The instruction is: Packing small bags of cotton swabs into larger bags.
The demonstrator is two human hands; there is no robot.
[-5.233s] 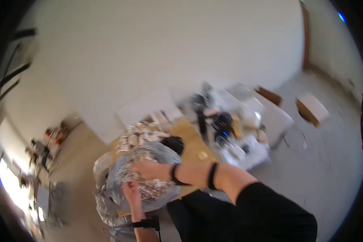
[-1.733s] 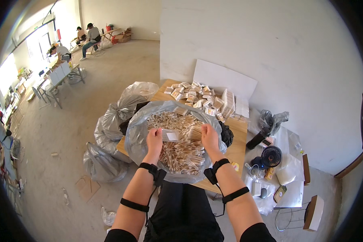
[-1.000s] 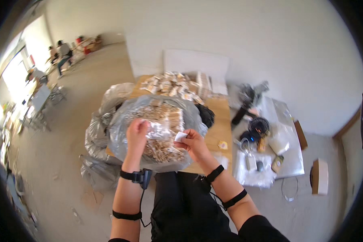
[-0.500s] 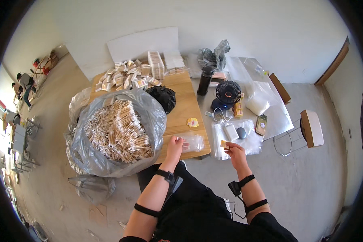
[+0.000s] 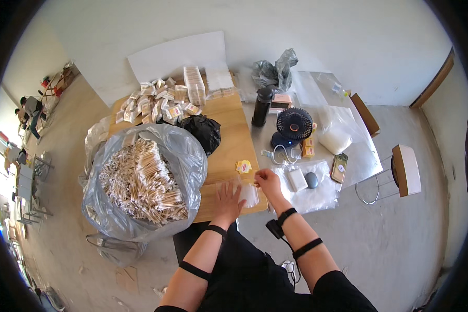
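Note:
My left hand (image 5: pixel 228 203) lies flat with fingers spread on a stack of small clear plastic bags (image 5: pixel 250 194) at the near edge of the wooden table (image 5: pixel 229 136). At the right side of the stack, my right hand (image 5: pixel 269 185) has its fingertips pinched together. What it pinches is too small to make out. Just beyond the bags lie several small yellow cards (image 5: pixel 243 166). To the left of my left hand, a large grey plastic bag (image 5: pixel 196 179) stands open, full of loose cotton swabs (image 5: pixel 140 179).
Packed swab bundles (image 5: pixel 153 101) and a clear case (image 5: pixel 194 86) sit at the far left, near a black bag (image 5: pixel 203 134). On the metal table are a black bottle (image 5: pixel 262 106), a fan (image 5: pixel 294 124), a phone (image 5: pixel 339 168), a white box (image 5: pixel 297 180) and plastic sheets (image 5: pixel 317 200).
My right hand has moved left to the bags; the yellow card it held no longer shows clearly. My left hand has gone from a pinch to lying flat with spread fingers.

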